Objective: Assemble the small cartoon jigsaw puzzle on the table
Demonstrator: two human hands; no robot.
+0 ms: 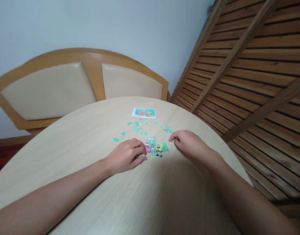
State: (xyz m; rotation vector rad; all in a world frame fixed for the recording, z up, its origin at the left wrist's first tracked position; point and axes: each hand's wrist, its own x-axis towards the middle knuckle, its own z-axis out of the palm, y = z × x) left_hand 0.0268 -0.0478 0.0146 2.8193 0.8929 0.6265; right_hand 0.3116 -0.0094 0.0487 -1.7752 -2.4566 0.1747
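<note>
A partly joined jigsaw puzzle (153,147) lies on the table, showing pink, pale green and yellow cartoon figures on teal. At its left edge rests my left hand (129,153), palm down, with curved fingertips touching the pink part and the thumb apart from them. Between that thumb and the fingers a bit of the puzzle's edge shows; the fingers partly cover it. To the right of the puzzle, my right hand (188,142) pinches a small yellow-green puzzle piece (173,141) at its fingertips, close to the tabletop. Most of that piece is hidden.
Loose teal puzzle pieces (136,123) lie scattered beyond the joined part, with more pieces (167,129) near my right hand. Farther back is a picture card (147,113) on the round wooden table (78,137). A padded bench back (132,80) and a slatted wooden panel (253,71) stand behind.
</note>
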